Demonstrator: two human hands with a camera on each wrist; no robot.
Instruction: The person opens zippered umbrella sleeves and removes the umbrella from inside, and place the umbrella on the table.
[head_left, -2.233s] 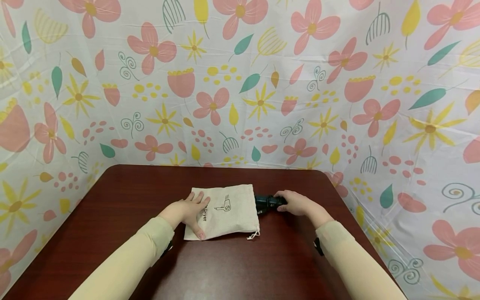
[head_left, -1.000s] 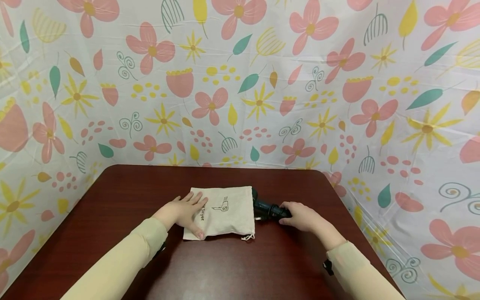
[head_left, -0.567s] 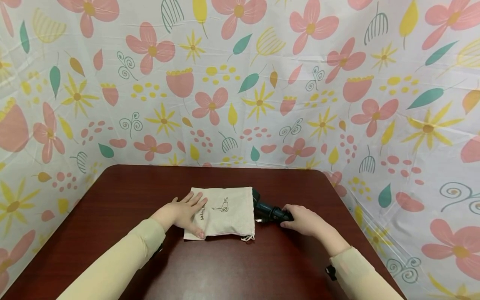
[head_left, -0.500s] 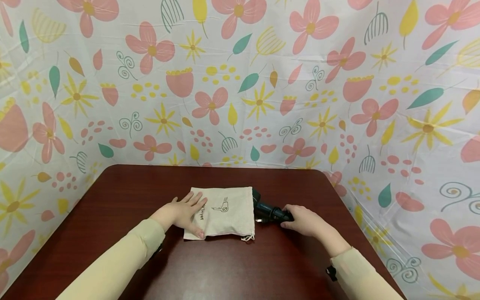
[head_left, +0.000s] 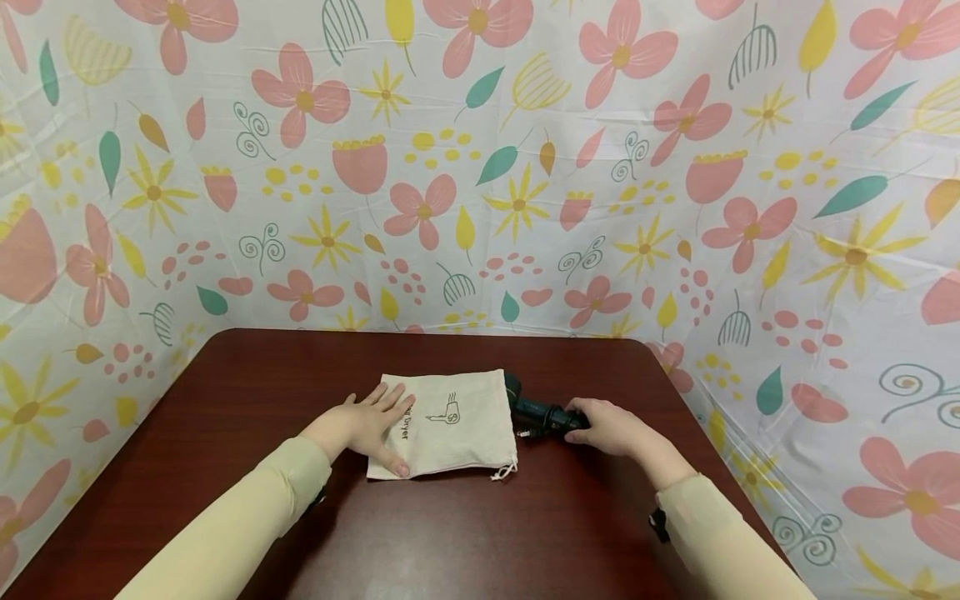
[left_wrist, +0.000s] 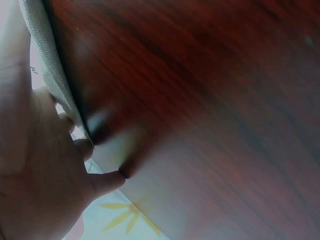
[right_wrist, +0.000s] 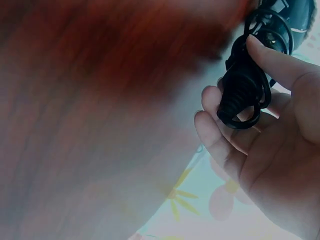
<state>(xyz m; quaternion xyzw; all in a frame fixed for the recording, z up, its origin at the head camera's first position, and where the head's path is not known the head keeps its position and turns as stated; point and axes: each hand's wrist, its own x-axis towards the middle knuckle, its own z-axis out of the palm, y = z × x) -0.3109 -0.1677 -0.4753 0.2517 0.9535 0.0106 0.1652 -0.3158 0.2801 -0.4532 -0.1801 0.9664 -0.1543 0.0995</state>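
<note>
A cream cloth drawstring bag (head_left: 468, 437), printed with a dryer drawing and partly covered lettering, lies flat on the table. My left hand (head_left: 371, 427) rests on its closed left end with fingers spread. From the bag's mouth on the right sticks a dark hair dryer (head_left: 534, 412); its head is partly hidden by the cloth. My right hand (head_left: 611, 428) grips the end of the dryer's handle. In the right wrist view the black cord (right_wrist: 263, 97) is looped around the handle, between thumb and fingers. A plug (head_left: 527, 433) shows beside the bag's mouth.
The dark red-brown table (head_left: 450, 542) has rounded far corners. A white floral cloth (head_left: 465, 167) hangs behind it and along both sides. The bag's drawstring (head_left: 506, 472) trails at its near right corner.
The dryer's handle has swung toward me since the earliest frame, then slightly back away with my right hand. The bag's mouth has shifted a little. My left hand stays on the bag.
</note>
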